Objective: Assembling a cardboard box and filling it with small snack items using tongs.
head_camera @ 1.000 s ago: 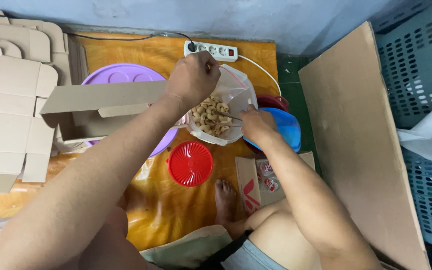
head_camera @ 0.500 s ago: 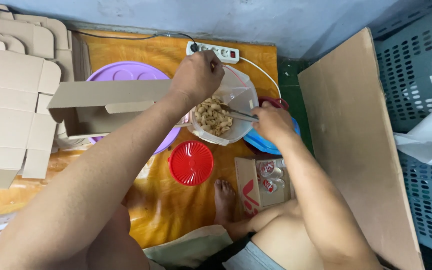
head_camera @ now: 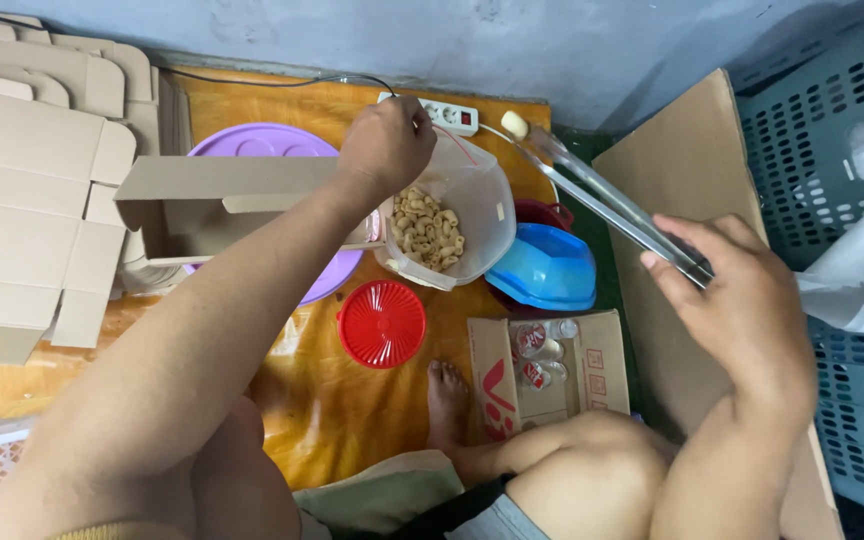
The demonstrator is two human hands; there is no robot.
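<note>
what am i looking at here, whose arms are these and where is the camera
There is no machine here. The camera sits on a person's head and looks down, so the two arms coming up from the bottom edge are that person's own, and the bare knee and foot below are theirs too. They sit on an orange mat by a wall.

The left hand grips the rim of a clear bag of pale, curled snack pieces. The right hand holds metal tongs lifted off to the side, with one pale piece at the tip.

Around them lie a red lid, a blue bowl, a purple lid, an open cardboard box, flat cardboard boxes, a small carton of bottles and a power strip.
</note>
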